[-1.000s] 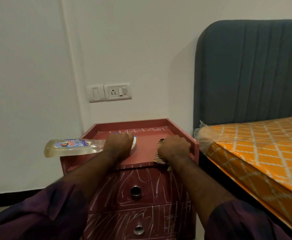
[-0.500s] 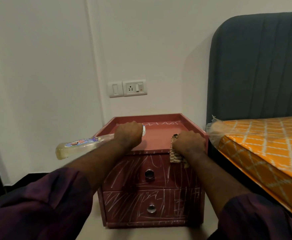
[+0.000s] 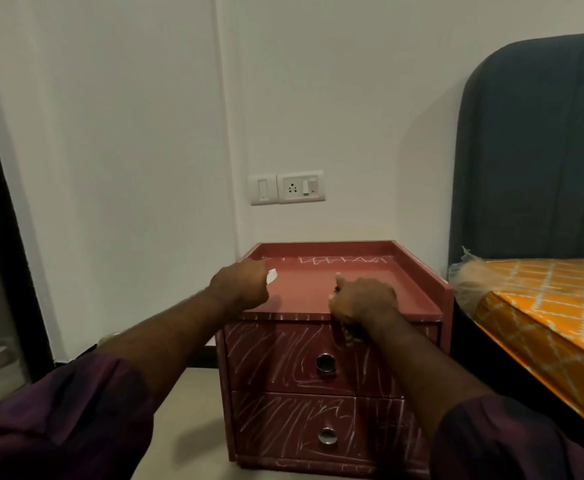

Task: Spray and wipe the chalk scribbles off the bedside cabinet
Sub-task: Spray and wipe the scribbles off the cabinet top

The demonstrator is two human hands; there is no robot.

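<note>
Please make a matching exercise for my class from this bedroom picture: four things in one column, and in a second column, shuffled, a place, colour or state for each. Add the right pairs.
Things
1. cloth
2. spray bottle
3. upper drawer front
4. mattress

Descriptions
A. orange with a pale lattice pattern
B. held by the left hand, only its white tip showing
C. gripped by the right hand at the front edge of the cabinet top
D. covered in white chalk scribbles

Pairs: 1-C, 2-B, 3-D, 4-A

Cloth in right hand at cabinet
</note>
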